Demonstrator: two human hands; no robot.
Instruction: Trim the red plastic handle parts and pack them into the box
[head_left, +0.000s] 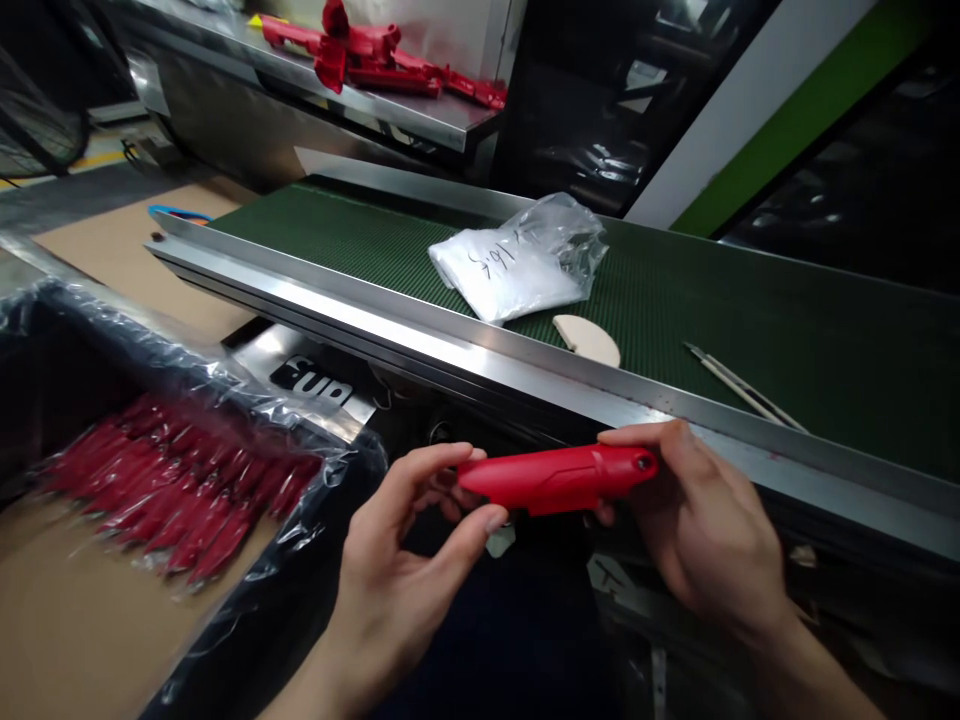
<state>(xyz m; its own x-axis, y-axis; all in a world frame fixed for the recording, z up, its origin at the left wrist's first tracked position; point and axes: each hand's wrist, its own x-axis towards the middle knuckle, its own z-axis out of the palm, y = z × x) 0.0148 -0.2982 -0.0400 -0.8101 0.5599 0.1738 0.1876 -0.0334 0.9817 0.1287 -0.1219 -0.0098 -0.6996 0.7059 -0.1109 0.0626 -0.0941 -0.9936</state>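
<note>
A long red plastic part (pixel 551 478), with a small hole near its right end, is held level in front of the conveyor's near edge. My left hand (pixel 420 540) pinches its narrower left end between thumb and fingers. Around the right end, my right hand (pixel 697 520) is closed, its fingers partly hidden behind the part. On the green belt beyond lie a clear plastic bag (pixel 517 260) with white contents and handwriting, a cream curved piece (pixel 589 340) and thin metal tweezers (pixel 739 385).
The conveyor's metal rail (pixel 420 335) runs across before me. At left, a plastic-lined box (pixel 217 640) holds several bagged red parts (pixel 172 480) on cardboard. More red parts (pixel 375 55) lie on a metal shelf (pixel 420 118) at the back.
</note>
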